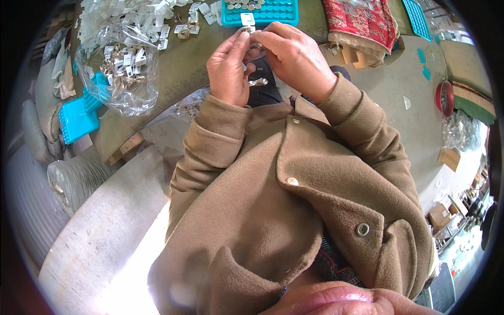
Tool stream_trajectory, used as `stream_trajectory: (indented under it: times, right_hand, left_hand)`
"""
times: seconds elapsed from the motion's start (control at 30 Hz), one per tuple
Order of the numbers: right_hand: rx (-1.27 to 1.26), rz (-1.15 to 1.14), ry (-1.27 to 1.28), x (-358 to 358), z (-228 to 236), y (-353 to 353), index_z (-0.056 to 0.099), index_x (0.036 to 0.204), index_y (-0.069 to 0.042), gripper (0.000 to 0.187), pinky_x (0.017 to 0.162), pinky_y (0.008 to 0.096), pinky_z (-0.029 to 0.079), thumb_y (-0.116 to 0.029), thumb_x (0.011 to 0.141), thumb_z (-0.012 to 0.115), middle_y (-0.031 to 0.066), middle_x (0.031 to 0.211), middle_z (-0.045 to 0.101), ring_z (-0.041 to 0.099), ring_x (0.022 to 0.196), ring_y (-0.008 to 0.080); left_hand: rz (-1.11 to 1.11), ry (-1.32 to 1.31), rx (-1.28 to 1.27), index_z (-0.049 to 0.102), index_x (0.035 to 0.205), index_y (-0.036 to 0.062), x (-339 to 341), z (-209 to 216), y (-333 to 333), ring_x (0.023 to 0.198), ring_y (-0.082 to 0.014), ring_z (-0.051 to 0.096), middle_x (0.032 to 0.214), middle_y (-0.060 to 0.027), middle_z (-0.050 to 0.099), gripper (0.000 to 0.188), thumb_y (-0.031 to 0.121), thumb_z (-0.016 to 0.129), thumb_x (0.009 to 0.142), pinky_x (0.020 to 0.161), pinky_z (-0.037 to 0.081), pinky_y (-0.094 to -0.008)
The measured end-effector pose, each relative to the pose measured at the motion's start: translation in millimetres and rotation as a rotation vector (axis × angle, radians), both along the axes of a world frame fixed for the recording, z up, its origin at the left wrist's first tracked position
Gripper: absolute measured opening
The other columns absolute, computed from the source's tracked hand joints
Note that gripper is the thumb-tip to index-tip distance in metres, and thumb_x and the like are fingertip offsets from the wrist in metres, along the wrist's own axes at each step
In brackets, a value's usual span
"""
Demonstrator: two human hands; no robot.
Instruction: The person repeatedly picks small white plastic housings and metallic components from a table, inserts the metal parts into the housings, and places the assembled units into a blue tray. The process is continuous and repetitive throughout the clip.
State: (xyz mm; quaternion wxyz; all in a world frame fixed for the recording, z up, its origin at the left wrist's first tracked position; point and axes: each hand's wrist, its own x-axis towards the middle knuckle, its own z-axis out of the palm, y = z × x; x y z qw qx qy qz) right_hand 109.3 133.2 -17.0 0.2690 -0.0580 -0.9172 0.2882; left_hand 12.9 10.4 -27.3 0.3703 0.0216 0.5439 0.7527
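Note:
At the table's edge my left hand (231,68) and my right hand (299,58) meet fingertip to fingertip. Between them is a small white plastic tag (247,20) with a square opening, its upper part showing above the fingers. My left thumb and forefinger pinch it, and my right fingers are closed at its lower right side. A shiny metal strap or chain piece (258,82) pokes out below my left fingers; how it joins the tag is hidden. Just beyond the hands sits a blue ridged tray (286,16) bearing several round metal discs (244,5).
To the left, a clear plastic bag (149,86) holds white tags with metal pieces. Behind it spreads a heap of translucent white plastic pieces (115,18). Blue trays (79,121) hang near the table's left edge. A red floral cloth (359,23) lies at the right.

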Motion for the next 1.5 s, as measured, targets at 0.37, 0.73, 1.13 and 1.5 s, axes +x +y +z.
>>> stream_trajectory:
  times: [0.37, 0.73, 1.13, 1.5]
  right_hand:
    - [-0.248, -0.007, 0.168, -3.2, -8.4, 4.8, 0.072, 0.108, -0.008, 0.030, 0.070, 0.0380, 0.056, 0.002, 0.080, 0.067, 0.0102, 0.092, 0.067, 0.068, 0.080, 0.0303]
    - [-0.184, -0.017, 0.162, -0.8, -7.4, 1.5, 0.072, 0.110, -0.008, 0.028, 0.070, 0.0371, 0.056, 0.000, 0.083, 0.068, 0.0107, 0.090, 0.066, 0.067, 0.080, 0.0307]
    - [0.007, -0.075, 0.156, 3.8, -2.0, -8.6, 0.071, 0.103, -0.009, 0.029, 0.074, 0.0375, 0.055, 0.001, 0.076, 0.067, 0.0088, 0.090, 0.064, 0.066, 0.084, 0.0298]
    - [-0.084, -0.078, 0.211, 3.2, -1.5, -9.9, 0.071, 0.101, -0.006, 0.025, 0.073, 0.0385, 0.055, 0.001, 0.077, 0.067, 0.0101, 0.091, 0.065, 0.065, 0.083, 0.0310]
  left_hand:
    - [-0.018, 0.074, -0.013, 0.068, 0.116, 0.0005, 0.1, 6.6, -2.5, 0.076, -0.0087, 0.068, 0.096, -0.0045, 0.073, 0.026, 0.020, 0.064, 0.099, 0.051, 0.045, -0.0188]
    - [-0.068, 0.069, -0.038, 0.065, 0.124, 0.0002, -3.5, 10.7, -5.0, 0.075, -0.0073, 0.068, 0.100, -0.0051, 0.074, 0.031, 0.015, 0.064, 0.097, 0.051, 0.043, -0.0169]
    - [-0.070, 0.149, -0.021, 0.059, 0.131, -0.0054, -0.7, 9.4, -3.1, 0.075, -0.0092, 0.069, 0.103, -0.0082, 0.073, 0.038, 0.011, 0.063, 0.096, 0.050, 0.044, -0.0169]
    - [-0.033, 0.232, -0.057, 0.057, 0.132, -0.0085, 6.7, 12.7, 0.6, 0.074, -0.0111, 0.070, 0.101, -0.0099, 0.072, 0.040, 0.009, 0.061, 0.097, 0.049, 0.047, -0.0171]
